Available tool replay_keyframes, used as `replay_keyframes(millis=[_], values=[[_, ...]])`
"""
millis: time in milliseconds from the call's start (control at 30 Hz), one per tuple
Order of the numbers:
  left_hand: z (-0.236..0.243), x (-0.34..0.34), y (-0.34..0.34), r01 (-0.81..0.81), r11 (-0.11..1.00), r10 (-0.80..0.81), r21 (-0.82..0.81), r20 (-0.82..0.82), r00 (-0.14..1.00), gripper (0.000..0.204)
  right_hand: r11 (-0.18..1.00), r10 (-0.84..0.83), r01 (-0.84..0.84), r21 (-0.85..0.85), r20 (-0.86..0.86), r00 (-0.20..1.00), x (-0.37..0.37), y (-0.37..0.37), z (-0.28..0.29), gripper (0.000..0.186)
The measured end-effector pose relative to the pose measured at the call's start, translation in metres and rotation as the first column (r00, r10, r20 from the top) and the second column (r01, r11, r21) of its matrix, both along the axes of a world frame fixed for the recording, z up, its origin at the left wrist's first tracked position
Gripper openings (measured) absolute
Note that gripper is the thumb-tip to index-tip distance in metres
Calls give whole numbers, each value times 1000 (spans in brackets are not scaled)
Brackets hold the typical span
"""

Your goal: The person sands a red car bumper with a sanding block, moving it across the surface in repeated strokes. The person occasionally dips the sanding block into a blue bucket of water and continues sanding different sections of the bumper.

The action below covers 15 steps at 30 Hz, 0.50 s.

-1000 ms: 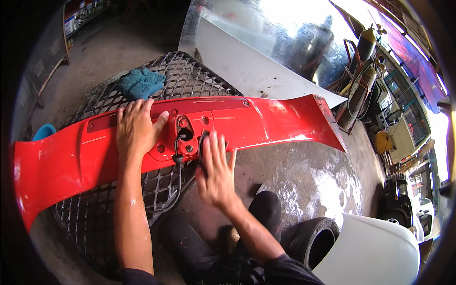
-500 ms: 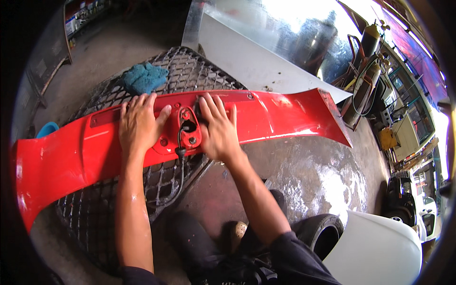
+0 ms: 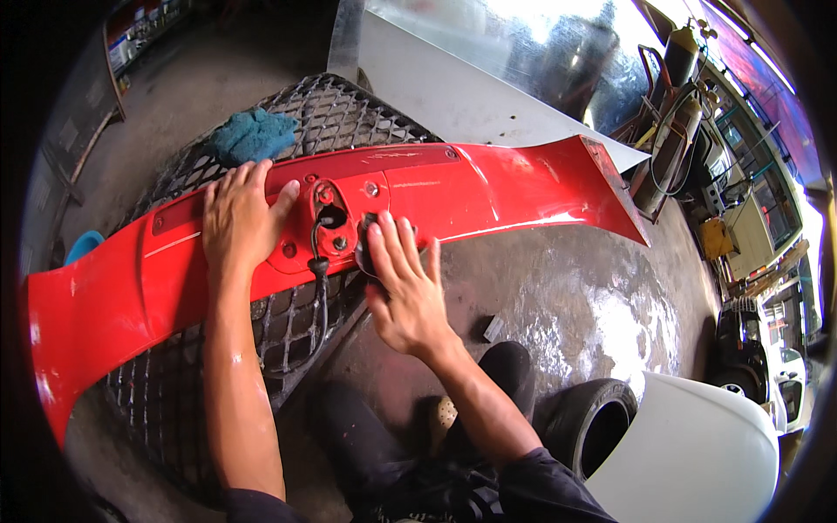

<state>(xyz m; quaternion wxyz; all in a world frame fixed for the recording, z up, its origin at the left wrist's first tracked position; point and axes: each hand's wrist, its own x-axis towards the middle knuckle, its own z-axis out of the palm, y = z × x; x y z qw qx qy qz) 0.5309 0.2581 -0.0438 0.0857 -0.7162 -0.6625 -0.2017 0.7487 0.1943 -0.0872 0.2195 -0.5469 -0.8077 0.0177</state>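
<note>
A long, curved red car body panel [image 3: 523, 187] lies across a black metal mesh stand [image 3: 349, 109]. My left hand [image 3: 241, 213] is spread flat on it, fingers toward its far edge and thumb apart, gripping nothing. Just right of the central oval recess [image 3: 330, 215], my right hand [image 3: 405, 283] presses a dark piece of sandpaper [image 3: 367, 248] against the near edge. The palm and fingers partly cover the sandpaper. From the recess a black cable [image 3: 321, 288] with a rubber grommet hangs down over the mesh.
A crumpled teal cloth [image 3: 253, 137] lies on the mesh beyond my left hand. At the left is a blue basin [image 3: 85, 246]. A tyre [image 3: 602, 427] and a white panel [image 3: 689, 462] are at lower right, a small block [image 3: 493, 328] on the wet floor, gas cylinders [image 3: 676, 148] farther right.
My right hand has slid from the panel's upper part down toward its near edge, baring the bolt hole right of the recess. My left hand stays on the panel.
</note>
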Motion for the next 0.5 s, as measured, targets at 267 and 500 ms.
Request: replay_keyframes(millis=[267,500], values=[[3,3,1,-15,1000,15,0,3,1000,53,928,-360,348,134,78,930,10,33,-8,73],[1,3,-1,-30,1000,30,-9,7,1000,55,851,-526,526,-7,7,851,19,57,14,59]])
